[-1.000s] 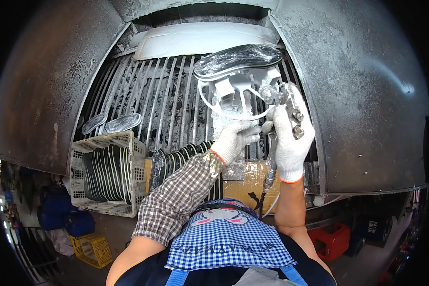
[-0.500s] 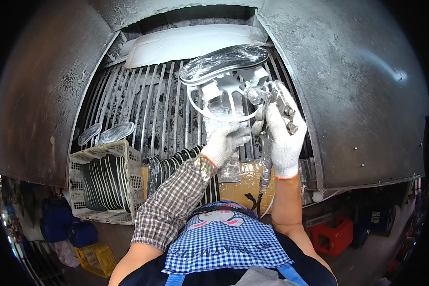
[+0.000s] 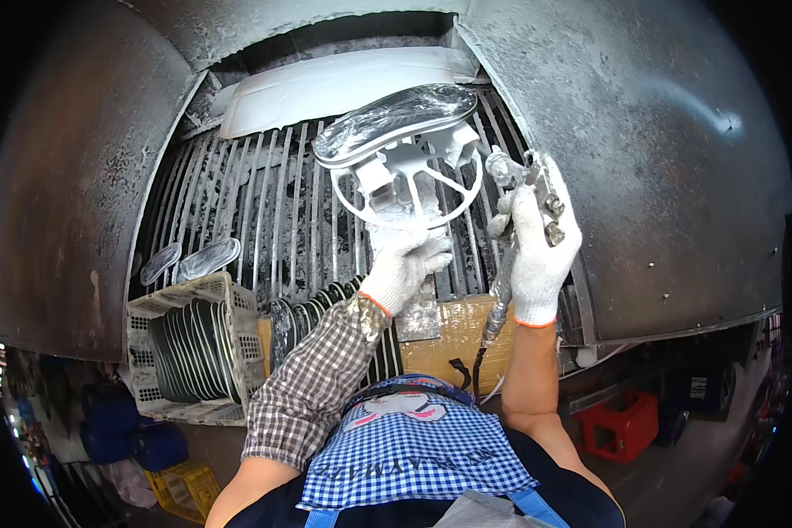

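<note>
– Seeing any writing?
– Dark printed letters across the blue checked apron [image 3: 414, 449]. Also a pale printed patch [image 3: 698, 387] on a dark blue container [image 3: 718, 394] at far right, too small to read.
– Right hand [image 3: 544, 255]?
– Closed around a powder-caked spray gun [image 3: 505, 168], just beside the white wheel-shaped stand [image 3: 407, 162].
– Left hand [image 3: 403, 271]?
– Fingers curled at the stand's lower rim; cannot tell whether gripping.
– And the black sole [image 3: 396, 125]?
– Resting slantwise atop the stand, streaked silvery, above the slatted grate [image 3: 262, 204].
</note>
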Tool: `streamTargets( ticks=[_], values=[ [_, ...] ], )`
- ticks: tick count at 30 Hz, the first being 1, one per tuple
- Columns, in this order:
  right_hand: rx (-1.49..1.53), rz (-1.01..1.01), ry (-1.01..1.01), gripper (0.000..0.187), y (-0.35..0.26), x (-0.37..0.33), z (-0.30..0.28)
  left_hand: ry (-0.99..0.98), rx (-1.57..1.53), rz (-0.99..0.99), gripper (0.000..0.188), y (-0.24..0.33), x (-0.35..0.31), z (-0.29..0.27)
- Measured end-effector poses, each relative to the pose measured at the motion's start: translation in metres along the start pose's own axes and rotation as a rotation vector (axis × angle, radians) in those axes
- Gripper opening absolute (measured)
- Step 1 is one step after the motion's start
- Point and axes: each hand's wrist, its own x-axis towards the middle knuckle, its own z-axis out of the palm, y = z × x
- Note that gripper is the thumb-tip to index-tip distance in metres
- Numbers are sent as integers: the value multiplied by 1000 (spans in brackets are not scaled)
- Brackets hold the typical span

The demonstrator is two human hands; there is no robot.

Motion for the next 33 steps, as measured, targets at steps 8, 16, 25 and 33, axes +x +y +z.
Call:
streamTargets(
  ticks=[8, 16, 25, 33],
  values=[
    [36, 86, -94, 52, -2, -7, 4, 19, -12, -19, 52, 6, -5, 8],
    [119, 100, -57, 51, -3, 8, -5, 10, 2, -7, 51, 16, -15, 16],
    [110, 52, 10, 51, -13, 21, -23, 10, 9, 12, 52, 31, -23, 10],
    [81, 77, -28, 51, -30, 3, -20, 29, 70, 5, 55, 44, -26, -1]
  ],
)
